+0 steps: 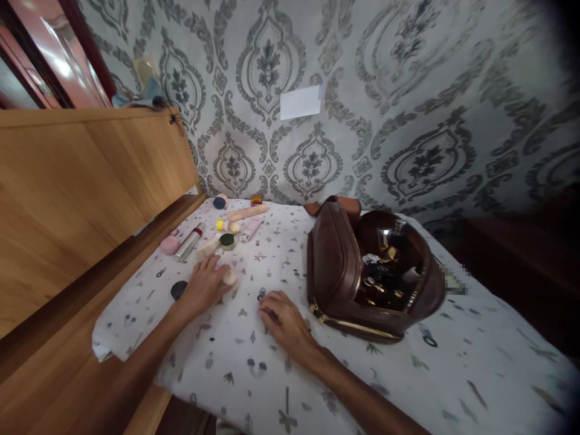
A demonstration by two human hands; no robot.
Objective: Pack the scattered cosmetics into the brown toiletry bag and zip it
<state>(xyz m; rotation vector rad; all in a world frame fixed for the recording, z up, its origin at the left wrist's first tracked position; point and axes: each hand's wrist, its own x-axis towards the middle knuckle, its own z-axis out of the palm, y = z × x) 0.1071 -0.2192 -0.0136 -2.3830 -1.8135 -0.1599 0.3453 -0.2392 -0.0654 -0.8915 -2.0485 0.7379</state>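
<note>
Pale container (230,278) touches left hand (206,287), perhaps for steadying, grip unclear; right hand (285,320), fingers slightly apart, rests near leather bag (333,260).

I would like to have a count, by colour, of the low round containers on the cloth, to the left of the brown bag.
Dark blue container: 1
Amber container: 1
Green container: 1
Pink container: 1
Black container: 1
Total: 5
Left out, shape unclear: yellow-capped piece, pale pieces.
</note>
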